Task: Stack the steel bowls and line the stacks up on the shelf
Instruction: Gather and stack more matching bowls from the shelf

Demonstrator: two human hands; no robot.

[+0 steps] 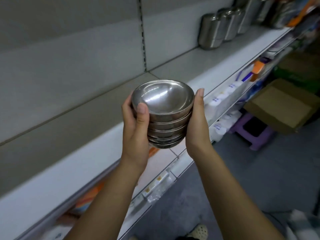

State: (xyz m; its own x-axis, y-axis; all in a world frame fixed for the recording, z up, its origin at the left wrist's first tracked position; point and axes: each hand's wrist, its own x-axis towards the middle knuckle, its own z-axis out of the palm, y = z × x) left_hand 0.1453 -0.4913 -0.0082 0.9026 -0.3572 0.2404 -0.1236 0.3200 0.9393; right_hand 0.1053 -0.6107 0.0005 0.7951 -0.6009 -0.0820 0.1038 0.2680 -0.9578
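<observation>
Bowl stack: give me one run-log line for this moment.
object: stack of steel bowls | left hand: grips it | right hand: holds opposite side | state: in air at shelf, not placed

Worn on the head; looks forward and down, tilted, close to the shelf (69, 127) slanting from lower left to upper right.

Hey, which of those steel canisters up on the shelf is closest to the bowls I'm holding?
The steel canister at the left end of the row. The others line up farther right, away from the stack of bowls.
</observation>
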